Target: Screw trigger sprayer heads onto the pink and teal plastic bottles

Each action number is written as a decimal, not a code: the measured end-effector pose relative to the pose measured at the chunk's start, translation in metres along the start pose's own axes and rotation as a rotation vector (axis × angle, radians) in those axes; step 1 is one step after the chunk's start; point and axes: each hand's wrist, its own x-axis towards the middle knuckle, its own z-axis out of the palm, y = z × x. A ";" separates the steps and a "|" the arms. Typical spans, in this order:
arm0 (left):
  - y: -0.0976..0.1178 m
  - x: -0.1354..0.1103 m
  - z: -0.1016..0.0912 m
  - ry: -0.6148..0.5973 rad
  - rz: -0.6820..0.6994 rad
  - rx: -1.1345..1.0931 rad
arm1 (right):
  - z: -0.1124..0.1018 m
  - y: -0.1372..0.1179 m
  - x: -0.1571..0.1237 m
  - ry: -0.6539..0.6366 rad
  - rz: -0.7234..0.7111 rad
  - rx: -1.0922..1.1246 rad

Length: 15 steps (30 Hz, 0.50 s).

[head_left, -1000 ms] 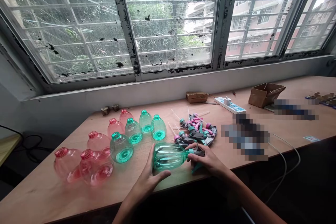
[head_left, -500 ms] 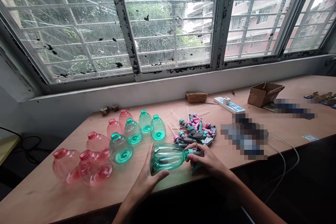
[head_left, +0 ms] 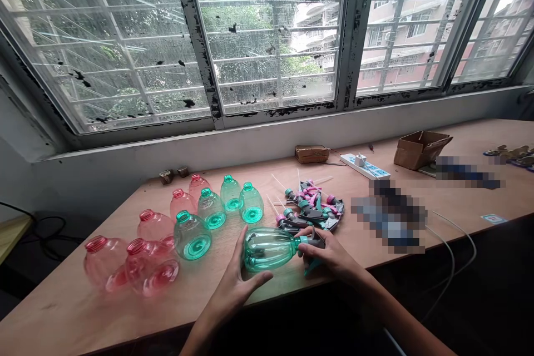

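A clear green spray bottle (head_left: 269, 249) lies on its side in the air near the table's front edge, its neck pointing right. My left hand (head_left: 244, 278) is wrapped round its base end, thumb below and fingers behind. At the neck, my right hand (head_left: 327, 256) grips the dark grey and green trigger spray head (head_left: 315, 242), which sits against the bottle's mouth. Whether the thread is fully engaged cannot be made out. Just behind my hands lies a pile of trigger spray heads (head_left: 311, 208) in grey, pink and green with thin tubes.
Open green bottles (head_left: 192, 236) and pink bottles (head_left: 152, 267) stand on the left of the wooden table (head_left: 233, 311). A power strip (head_left: 365, 167), a small cardboard box (head_left: 312, 154) and an open carton (head_left: 421, 150) are further back. Blurred items (head_left: 390, 214) and a cable (head_left: 453, 267) lie right.
The bottle has rolled slightly about its long axis, and my left thumb has shifted a little to the right. Everything else on the table stays put.
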 end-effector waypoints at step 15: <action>0.002 0.001 -0.001 0.003 -0.013 0.031 | 0.000 -0.001 0.001 0.006 0.009 0.000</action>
